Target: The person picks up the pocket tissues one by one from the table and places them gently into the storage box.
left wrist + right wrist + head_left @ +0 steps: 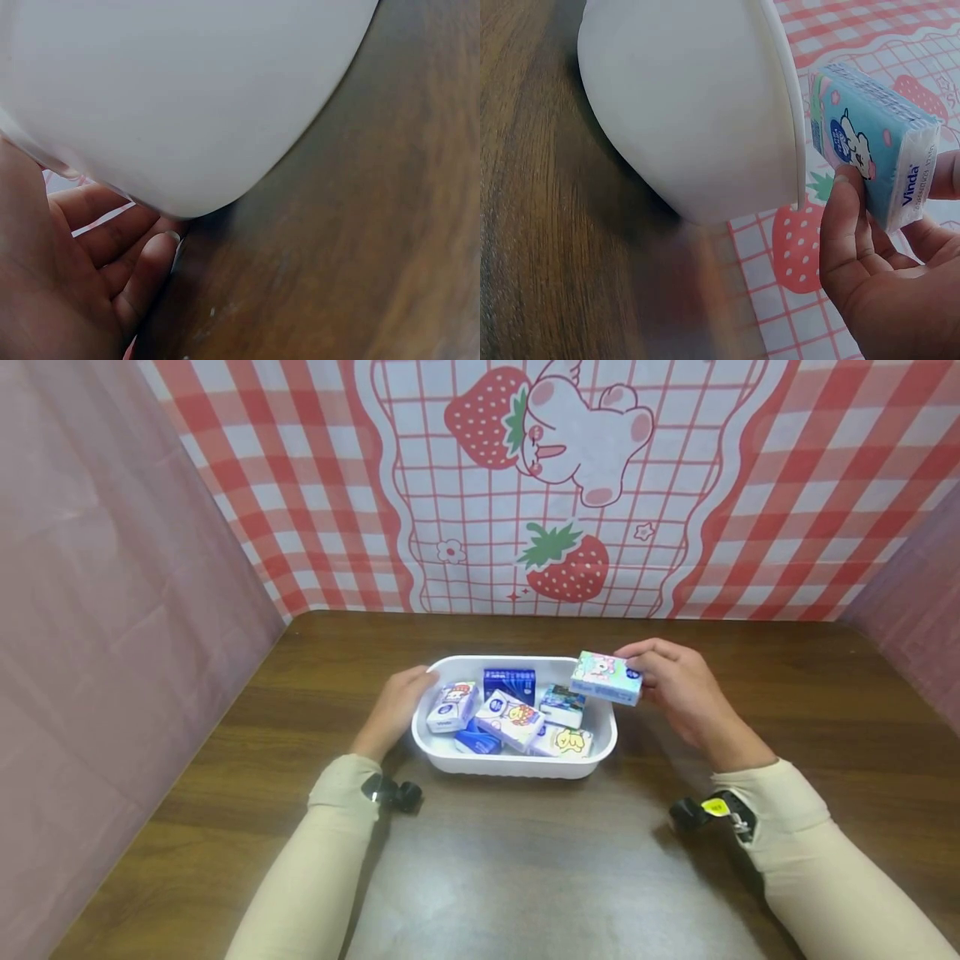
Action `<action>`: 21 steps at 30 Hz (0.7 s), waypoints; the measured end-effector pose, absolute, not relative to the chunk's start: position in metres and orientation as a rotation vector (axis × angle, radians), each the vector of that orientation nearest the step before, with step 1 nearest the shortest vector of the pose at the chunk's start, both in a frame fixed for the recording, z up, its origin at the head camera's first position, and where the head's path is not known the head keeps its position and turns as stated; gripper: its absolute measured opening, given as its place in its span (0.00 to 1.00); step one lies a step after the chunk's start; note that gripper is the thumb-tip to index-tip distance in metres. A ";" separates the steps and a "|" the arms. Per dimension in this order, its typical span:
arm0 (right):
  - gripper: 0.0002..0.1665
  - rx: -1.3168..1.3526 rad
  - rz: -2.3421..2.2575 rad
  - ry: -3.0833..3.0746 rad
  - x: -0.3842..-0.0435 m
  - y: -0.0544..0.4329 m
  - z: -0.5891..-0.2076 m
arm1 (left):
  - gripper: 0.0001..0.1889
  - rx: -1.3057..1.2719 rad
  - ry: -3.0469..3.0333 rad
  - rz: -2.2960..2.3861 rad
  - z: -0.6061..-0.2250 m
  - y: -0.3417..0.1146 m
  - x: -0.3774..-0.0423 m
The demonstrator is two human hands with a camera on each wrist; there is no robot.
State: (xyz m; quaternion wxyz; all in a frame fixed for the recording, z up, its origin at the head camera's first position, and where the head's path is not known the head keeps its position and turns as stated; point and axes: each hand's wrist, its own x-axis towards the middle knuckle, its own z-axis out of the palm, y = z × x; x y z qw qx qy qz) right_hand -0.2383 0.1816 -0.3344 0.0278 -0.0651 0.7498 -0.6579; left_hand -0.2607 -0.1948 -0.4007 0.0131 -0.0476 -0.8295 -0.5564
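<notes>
A white plastic basin (517,766) holds several small tissue packs, among them a dark blue pack (510,683), a pack with a strawberry-hatted figure (510,720) and a purple-white pack (453,706). At its left end my left hand (393,706) holds the rim, the fingers (112,236) bent against the outer wall; the thumb tip is hidden. Over the right rim, my right hand (678,689) pinches a light blue and green tissue pack (606,677) by its right end. The right wrist view shows the thumb and fingers on opposite faces of that pack, raised beside the basin wall.
The brown wooden table (480,860) extends around the basin. Behind it hangs a red-checked cloth (547,527) printed with strawberries. Pinkish curtains (127,610) border both sides. A small black camera (393,793) is strapped on each wrist.
</notes>
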 end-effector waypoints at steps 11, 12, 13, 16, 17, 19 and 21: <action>0.18 -0.323 -1.873 2.446 -0.235 0.175 -0.333 | 0.18 -0.143 -2.582 -1.748 -0.401 -0.194 -0.260; 0.19 -0.342 -1.866 2.451 -0.235 0.174 -0.333 | 0.18 -0.143 -2.583 -1.749 -0.400 -0.194 -0.260; 0.19 -0.354 -1.851 2.459 -0.234 0.174 -0.333 | 0.18 -0.142 -2.583 -1.749 -0.400 -0.194 -0.260; 0.19 -0.380 -1.791 2.494 -0.232 0.171 -0.332 | 0.18 -0.140 -2.586 -1.746 -0.400 -0.194 -0.260; 0.19 -0.387 -1.770 2.504 -0.232 0.170 -0.331 | 0.18 -0.138 -2.588 -1.745 -0.400 -0.194 -0.260; 0.19 -0.392 -1.719 2.531 -0.230 0.169 -0.331 | 0.19 -0.136 -2.593 -1.742 -0.399 -0.194 -0.259; 0.19 -0.400 -1.679 2.549 -0.229 0.167 -0.330 | 0.19 -0.133 -2.599 -1.739 -0.399 -0.194 -0.259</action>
